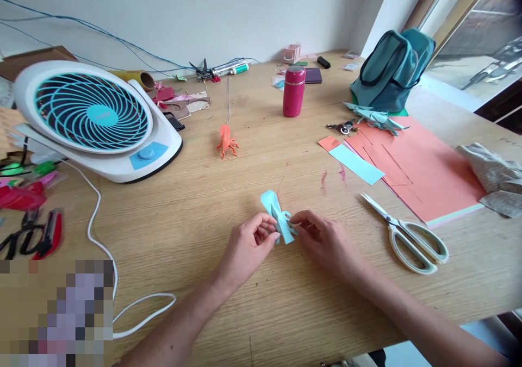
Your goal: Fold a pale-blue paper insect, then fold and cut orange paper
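A light blue folded paper figure (269, 199) with a broad flat end and thin curled strips is between my hands, just over the wooden table. My left hand (253, 239) pinches its left side between thumb and fingers. From the right, my right hand (320, 239) has its fingertips closed on one of the thin strips. The fingers hide parts of the paper. An orange folded paper insect (225, 142) stands farther back on the table. White-handled scissors (408, 236) lie to the right of my right hand, blades slightly apart.
A white fan (98, 117) stands at left, its white cable (95, 215) looping forward. A pink flask (294, 91) is at the back. Orange paper sheets (428, 171), a blue strip (356, 164), keys (342, 128) and a teal bag (387, 73) lie at right.
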Demonstrator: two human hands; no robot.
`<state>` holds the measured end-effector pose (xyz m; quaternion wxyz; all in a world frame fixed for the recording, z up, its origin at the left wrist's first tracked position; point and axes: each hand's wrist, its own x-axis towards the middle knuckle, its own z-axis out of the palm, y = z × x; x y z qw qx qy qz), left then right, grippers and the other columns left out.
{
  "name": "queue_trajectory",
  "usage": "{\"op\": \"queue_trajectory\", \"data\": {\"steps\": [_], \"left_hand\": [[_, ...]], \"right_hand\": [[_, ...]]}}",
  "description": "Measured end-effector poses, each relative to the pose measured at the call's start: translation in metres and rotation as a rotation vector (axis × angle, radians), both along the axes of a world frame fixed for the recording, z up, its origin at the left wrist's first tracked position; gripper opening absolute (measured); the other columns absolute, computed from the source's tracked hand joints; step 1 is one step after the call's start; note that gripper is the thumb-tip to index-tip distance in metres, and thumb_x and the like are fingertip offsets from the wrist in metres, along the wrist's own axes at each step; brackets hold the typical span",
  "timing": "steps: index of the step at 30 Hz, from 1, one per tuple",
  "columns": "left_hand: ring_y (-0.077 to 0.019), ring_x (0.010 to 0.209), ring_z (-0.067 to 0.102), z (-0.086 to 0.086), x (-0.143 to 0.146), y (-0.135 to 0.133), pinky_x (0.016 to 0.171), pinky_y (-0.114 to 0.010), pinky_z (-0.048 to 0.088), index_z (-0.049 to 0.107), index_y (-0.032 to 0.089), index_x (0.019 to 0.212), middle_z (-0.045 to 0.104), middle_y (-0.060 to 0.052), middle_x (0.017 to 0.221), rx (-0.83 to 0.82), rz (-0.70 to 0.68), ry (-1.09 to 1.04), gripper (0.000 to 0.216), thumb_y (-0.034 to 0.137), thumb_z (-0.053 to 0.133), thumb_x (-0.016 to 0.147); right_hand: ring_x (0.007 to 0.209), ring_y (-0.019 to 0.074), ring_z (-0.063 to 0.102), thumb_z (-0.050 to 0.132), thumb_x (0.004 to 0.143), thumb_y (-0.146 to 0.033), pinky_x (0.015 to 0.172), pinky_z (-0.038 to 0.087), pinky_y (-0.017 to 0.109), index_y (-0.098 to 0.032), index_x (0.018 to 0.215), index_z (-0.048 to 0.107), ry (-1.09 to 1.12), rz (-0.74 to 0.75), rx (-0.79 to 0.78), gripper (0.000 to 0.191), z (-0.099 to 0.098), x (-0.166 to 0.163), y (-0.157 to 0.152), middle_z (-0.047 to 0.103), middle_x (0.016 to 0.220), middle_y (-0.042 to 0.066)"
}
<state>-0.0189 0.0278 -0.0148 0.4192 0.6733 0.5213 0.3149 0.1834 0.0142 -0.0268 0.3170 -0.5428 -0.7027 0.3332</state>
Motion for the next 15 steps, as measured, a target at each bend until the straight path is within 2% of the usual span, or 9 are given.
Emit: {"op": "queue_trajectory", "data": {"steps": [3,8,15], "left_hand": [[-0.0115,0.071,0.066,0.0,-0.004,-0.002,0.064,-0.02,0.052,0.065,0.02,0.091,0.072,0.0,0.08,0.023,0.034,-0.001,0.008,0.018,0.061,0.084],[-0.0121,0.066,0.065,-0.005,-0.023,0.009,0.064,-0.022,0.051,0.065,0.019,0.088,0.071,0.0,0.077,0.114,0.175,0.148,0.007,0.018,0.059,0.086],[-0.0163,0.081,0.072,-0.015,-0.02,0.012,0.075,-0.028,0.056,0.068,0.019,0.097,0.077,-0.005,0.091,0.066,0.121,0.125,0.018,0.015,0.055,0.086]], "right_hand": [[0.063,0.0133,0.06,0.054,0.093,-0.023,0.058,0.045,0.023,-0.022,0.097,0.064,0.021,-0.036,0.001,0.011,-0.002,0.002,0.002,0.069,0.079,0.001],[0.067,0.0134,0.06,0.054,0.092,-0.021,0.059,0.047,0.023,-0.02,0.095,0.064,0.025,-0.105,0.076,0.01,-0.005,0.006,0.004,0.068,0.086,0.003],[0.066,0.0136,0.061,0.053,0.093,-0.023,0.059,0.046,0.024,-0.02,0.097,0.065,0.025,-0.081,0.017,0.013,-0.003,0.001,0.01,0.071,0.087,0.004]]}}
